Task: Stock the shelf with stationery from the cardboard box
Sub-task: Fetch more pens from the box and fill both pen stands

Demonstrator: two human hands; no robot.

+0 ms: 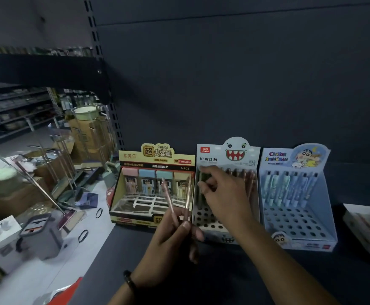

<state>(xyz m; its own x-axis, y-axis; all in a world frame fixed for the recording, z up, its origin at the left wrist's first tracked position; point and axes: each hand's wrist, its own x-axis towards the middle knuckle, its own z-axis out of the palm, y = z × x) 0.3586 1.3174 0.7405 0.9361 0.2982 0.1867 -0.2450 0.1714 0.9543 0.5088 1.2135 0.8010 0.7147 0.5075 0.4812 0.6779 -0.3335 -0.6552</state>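
On the dark shelf (223, 282) stand three display boxes. The middle one, a white pencil display (228, 219) with a shark-mouth header, has holes in its base and several pink pencils standing at the back. My right hand (221, 192) reaches into it and pinches a dark green pencil (201, 183) at the back left. My left hand (175, 238) hovers in front and grips two pink pencils (177, 201) pointing upward. The cardboard box is not in view.
A yellow lead-refill display (155, 186) stands left of the pencil display, a blue cartoon pen display (298, 201) right of it. Another pack (368, 230) lies at the shelf's right edge. Left of the shelf, the floor holds mops, buckets and boxes (36, 194).
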